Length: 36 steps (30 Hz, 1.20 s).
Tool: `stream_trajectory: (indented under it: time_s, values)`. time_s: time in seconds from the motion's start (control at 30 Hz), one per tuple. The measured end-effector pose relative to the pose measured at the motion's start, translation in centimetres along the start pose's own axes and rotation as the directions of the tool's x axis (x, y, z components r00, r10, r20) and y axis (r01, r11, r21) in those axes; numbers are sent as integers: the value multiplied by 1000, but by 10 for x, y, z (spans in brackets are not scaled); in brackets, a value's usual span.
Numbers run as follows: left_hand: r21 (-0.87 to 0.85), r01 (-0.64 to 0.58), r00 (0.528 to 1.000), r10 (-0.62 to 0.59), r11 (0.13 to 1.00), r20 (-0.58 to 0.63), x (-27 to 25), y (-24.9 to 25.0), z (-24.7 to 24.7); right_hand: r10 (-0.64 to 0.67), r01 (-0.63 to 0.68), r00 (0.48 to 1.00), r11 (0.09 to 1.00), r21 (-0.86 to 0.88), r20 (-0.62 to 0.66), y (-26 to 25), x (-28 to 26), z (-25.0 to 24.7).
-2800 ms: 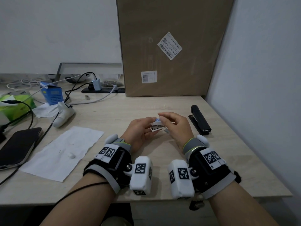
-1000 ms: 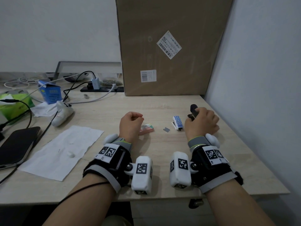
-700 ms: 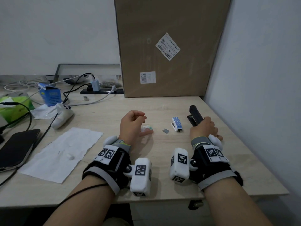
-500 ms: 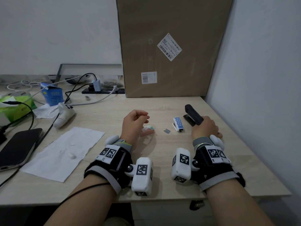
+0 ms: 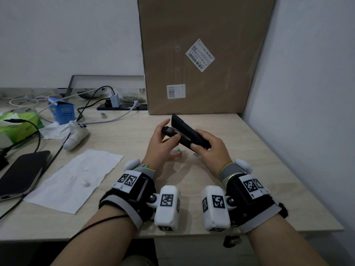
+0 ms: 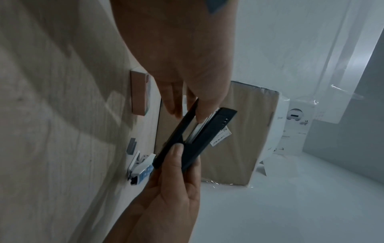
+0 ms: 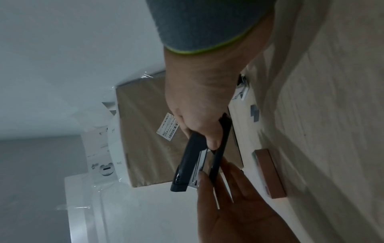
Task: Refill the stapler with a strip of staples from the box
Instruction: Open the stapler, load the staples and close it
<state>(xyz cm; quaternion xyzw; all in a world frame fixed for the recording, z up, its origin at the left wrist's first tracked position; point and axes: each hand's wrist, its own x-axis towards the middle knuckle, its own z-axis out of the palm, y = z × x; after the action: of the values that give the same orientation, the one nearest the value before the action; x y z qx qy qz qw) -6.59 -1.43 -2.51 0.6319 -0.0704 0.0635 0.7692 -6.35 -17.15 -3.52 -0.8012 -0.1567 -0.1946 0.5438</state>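
Both hands hold the black stapler [image 5: 187,133] up in the air, above the middle of the bench [image 5: 123,135]. The right hand [image 5: 211,150] is curled round its back end, with the thumb on the side. That grip is tight on the stapler. The left hand [image 5: 161,144] is at the front end. Its fingers [image 6: 173,100] are nearly straight and touch the stapler's bottom arm, and one fingertip sits in the gap by the silver rail. That grip is loose and spread, not pinching.

The stapler is open like a mouth. Its top points to about 10 o'clock and away from the person.

A small pink staple box [image 6: 138,92] lies flat on the bench, just under the left hand. A short grey strip of staples [image 6: 131,146] lies on the bench near it, toward 3 o'clock. Next to that strip is a little white and blue stapler thing [image 6: 141,169], lying on its side.

A big brown carton [image 5: 201,54] stands at 12 o'clock against the wall. A white paper [image 5: 76,175] lies at 9 o'clock, and a dark phone [image 5: 21,173] is past it at the bench's edge.
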Motion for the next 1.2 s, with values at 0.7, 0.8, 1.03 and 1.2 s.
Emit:
stream_trajectory:
  time_s: [0.7, 0.8, 1.03, 1.2]
  values:
    - [-6, 37, 993, -36, 999, 114, 1, -8, 2, 25, -53, 989, 979, -197, -145, -4, -2, -7]
    - [-51, 41, 989, -33, 998, 147, 2, -6, 2, -14, -18, 985, 982, -190, -170, -3, 0, -5]
    - [-134, 86, 978, -58, 987, 198, -2, -8, 11, 146, -159, 873, 987, 11, -465, -10, 2, -14]
    - [-142, 75, 980, -47, 987, 194, -1, -8, 9, 308, -243, 754, 951, 189, -580, -1, 10, -12]
